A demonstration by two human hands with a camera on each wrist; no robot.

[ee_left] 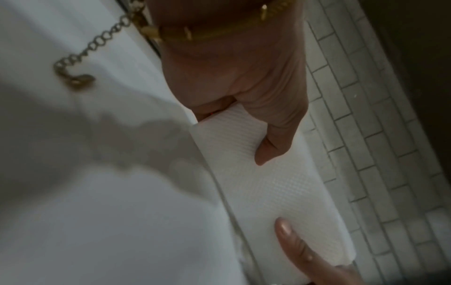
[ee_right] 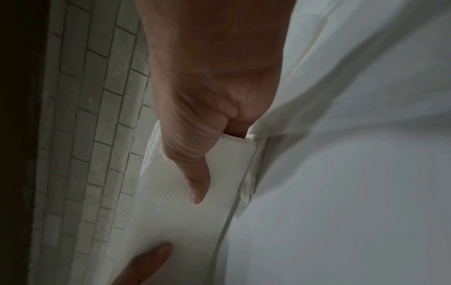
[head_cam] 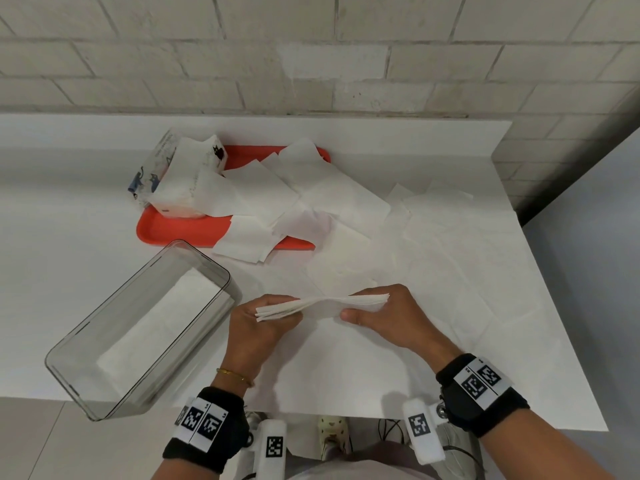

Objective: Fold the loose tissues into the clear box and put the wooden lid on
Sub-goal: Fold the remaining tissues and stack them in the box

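Folded tissue stack (head_cam: 322, 305) held above white table (head_cam: 69, 271), left hand (head_cam: 258, 327) and right hand (head_cam: 388, 315) pinching opposite ends, thumbs pressed on top, clear box (head_cam: 138, 327) left, red tray (head_cam: 180, 228) behind

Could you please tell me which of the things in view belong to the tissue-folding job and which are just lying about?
Part of the job:
- folded tissue stack, in the grip of the left hand and right hand
- clear box
- loose tissues

Just lying about:
- red tray
- tissue pack

The wooden lid is not in view.
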